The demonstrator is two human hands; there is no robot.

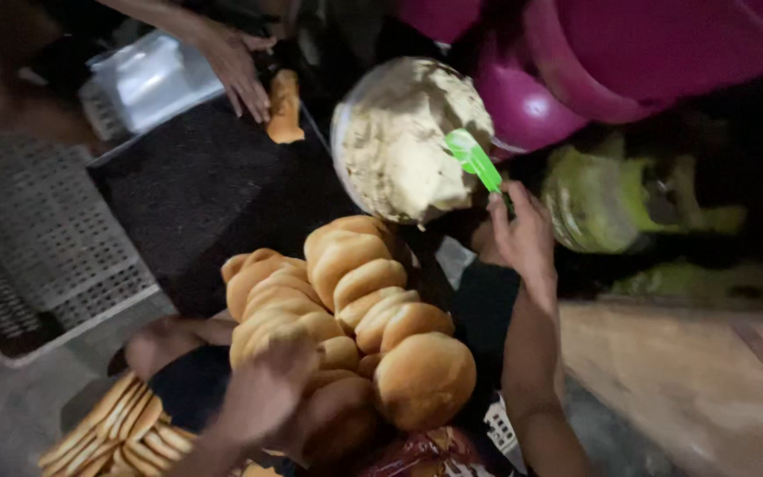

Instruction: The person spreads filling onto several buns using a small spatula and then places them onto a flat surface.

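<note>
Right hand (523, 234) is gripping the green plastic spatula (474, 159) in the pale filling bowl (399, 137); left hand (267, 389) is clutching golden bread rolls (346, 309). Steadying them helps, I'd say.

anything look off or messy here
One bread roll lies alone on the dark tray by another person's hand, apart from the pile of rolls. The bowl of pale spread looks tilted.

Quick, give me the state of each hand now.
Left hand: closed on the bread rolls.
Right hand: holding the green spatula.
</note>
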